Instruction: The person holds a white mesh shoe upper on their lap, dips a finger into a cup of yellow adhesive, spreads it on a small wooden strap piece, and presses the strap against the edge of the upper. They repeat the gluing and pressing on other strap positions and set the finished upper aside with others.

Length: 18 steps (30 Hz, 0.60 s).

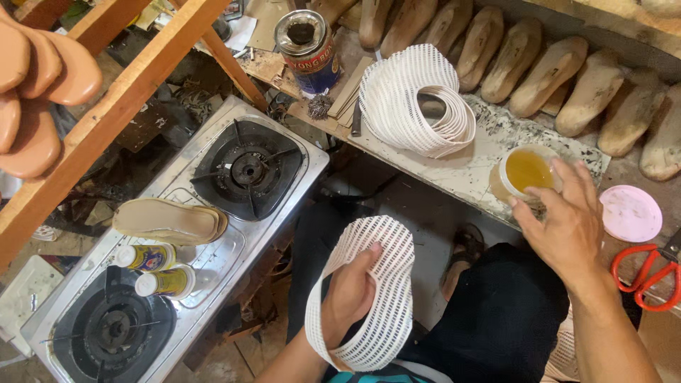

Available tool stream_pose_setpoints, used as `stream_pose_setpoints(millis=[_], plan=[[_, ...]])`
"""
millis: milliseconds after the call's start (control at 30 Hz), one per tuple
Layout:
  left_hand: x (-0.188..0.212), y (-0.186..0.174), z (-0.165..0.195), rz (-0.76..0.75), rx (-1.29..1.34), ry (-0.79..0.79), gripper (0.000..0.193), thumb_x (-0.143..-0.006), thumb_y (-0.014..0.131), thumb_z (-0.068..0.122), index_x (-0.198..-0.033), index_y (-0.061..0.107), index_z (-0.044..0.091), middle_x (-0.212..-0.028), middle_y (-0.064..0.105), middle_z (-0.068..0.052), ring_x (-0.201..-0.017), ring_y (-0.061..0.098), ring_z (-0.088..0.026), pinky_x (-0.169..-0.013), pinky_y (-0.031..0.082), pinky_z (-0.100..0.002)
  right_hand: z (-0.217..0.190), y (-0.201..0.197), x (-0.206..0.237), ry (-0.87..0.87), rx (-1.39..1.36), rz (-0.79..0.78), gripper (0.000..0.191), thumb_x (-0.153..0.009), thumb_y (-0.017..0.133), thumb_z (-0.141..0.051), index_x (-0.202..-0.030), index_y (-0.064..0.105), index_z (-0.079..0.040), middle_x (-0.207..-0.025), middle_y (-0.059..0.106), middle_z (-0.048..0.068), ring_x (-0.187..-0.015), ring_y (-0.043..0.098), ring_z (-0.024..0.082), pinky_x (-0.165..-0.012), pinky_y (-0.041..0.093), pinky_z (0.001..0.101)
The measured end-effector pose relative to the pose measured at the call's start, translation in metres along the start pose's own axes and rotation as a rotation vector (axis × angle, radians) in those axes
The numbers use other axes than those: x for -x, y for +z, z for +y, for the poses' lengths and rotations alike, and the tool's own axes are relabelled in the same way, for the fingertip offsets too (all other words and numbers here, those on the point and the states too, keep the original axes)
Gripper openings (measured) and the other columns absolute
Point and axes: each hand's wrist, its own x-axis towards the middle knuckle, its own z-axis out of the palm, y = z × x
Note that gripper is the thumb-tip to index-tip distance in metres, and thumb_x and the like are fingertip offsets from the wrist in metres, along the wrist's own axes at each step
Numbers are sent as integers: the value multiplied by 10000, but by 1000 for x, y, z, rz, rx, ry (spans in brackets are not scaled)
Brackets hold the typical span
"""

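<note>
White mesh strap, a perforated loop, is clasped in the left hand above the lap, the fingers curled through it and closed on the band. An open white pot filled with amber-yellow liquid is reached by the right hand; the fingertips are spread at its rim and seem to touch it, with nothing grasped. The pot is set on the edge of a stained workbench. Its pink lid is laid just to the right, and red-handled scissors are seen beyond that. A pile of similar white mesh straps is stacked on the bench to the left of the pot. Behind the pile a round tin can is stood with a dark hole in its top; its contents cannot be told. A row of wooden shoe forms is lined along the back. To the left, a two-burner gas stove is placed lower down, and on it are laid stacked tan soles and two small capped bottles on their sides. Orange-brown soles are kept on a wooden rack at the upper left
</note>
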Motion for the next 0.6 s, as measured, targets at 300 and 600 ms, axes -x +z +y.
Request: stream_pose_setpoints(millis=[300,600], plan=[[-1,9,-11,-56,145,95,332,-1062,482,130,-1298,594,-75,-1195,708,-195,-1050,708,-255,-946,574,-387,-74,-6,27,-78,-357,33,303,-847,762,-134,-1131,723,-35,-1566,472,229,-1522,402,442,-1265,334,518],[0,12,-15,-90,137,51,335,-1065,478,126,-1323,581,-62,-1208,703,-177,-1071,701,-231,-953,576,-357,-117,26,58,-187,-391,-73,509,-790,655,67,-1274,688,-87,-1613,320,246,-1509,309,468,-1209,331,543]])
